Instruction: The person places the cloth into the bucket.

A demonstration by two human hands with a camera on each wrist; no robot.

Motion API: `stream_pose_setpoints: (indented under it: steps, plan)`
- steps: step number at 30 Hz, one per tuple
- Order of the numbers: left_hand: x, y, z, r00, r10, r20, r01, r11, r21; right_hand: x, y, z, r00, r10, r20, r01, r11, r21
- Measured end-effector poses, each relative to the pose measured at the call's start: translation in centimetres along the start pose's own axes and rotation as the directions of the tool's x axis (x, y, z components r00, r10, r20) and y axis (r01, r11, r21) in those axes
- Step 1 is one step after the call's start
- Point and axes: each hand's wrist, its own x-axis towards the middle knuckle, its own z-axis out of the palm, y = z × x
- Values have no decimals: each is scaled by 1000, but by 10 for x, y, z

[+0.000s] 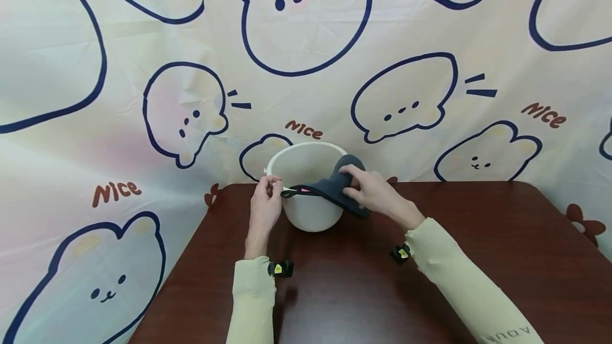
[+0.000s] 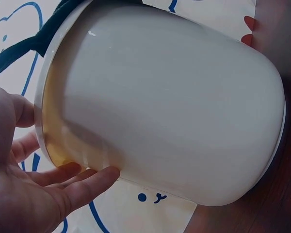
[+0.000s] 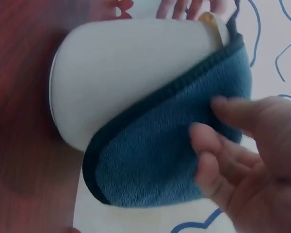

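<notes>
A white bucket stands upright near the table's far edge. My left hand grips its rim at the left, and in the left wrist view the fingers lie along the outer wall. Draped over the rim's right side is a dark blue cloth with darker edging and a thin loop, which reaches toward the left hand. My right hand is at the hanging part of this cloth, thumb and fingers loosely bent and apart. Whether its fingertips touch the fabric is unclear. Most of the bucket's inside is hidden.
The dark brown table extends toward me and to both sides. Directly behind it hangs a pale curtain printed with cartoon bears. A small pink patch shows at the cloth's edge by the rim.
</notes>
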Motion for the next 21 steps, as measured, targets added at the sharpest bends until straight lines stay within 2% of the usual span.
stream_pose_setpoints:
  steps: [2,5,11,13,15,17,19,21]
  plan:
    - [-1,0,1,1000,6,-5,-6,1000,-1,1,-4,0,998,-46,-52,44,999,-24]
    - [0,1,2,1000,15,-7,-15,1000,0,3,-10,-3,983,-106,-149,100,994,-48]
    - [1,2,-1,1000,12,-7,-12,1000,5,14,-27,-6,929,-159,-334,145,987,-66]
    - [0,1,-2,1000,16,-2,-16,1000,4,19,-33,-5,915,-168,-366,158,986,-56]
    - [0,0,-3,1000,18,-2,-18,1000,1,23,-39,-5,921,-193,-339,193,981,-34]
    - [-1,-2,-3,1000,16,-1,-16,1000,-4,26,-44,-4,942,-221,-251,227,974,-7]
    - [-1,-3,-3,1000,5,-7,-5,1000,-13,29,-48,-3,960,-243,-136,254,965,63]
    - [-1,-4,-3,1000,-4,-2,4,1000,-18,29,-51,-3,964,-255,-68,262,956,132]
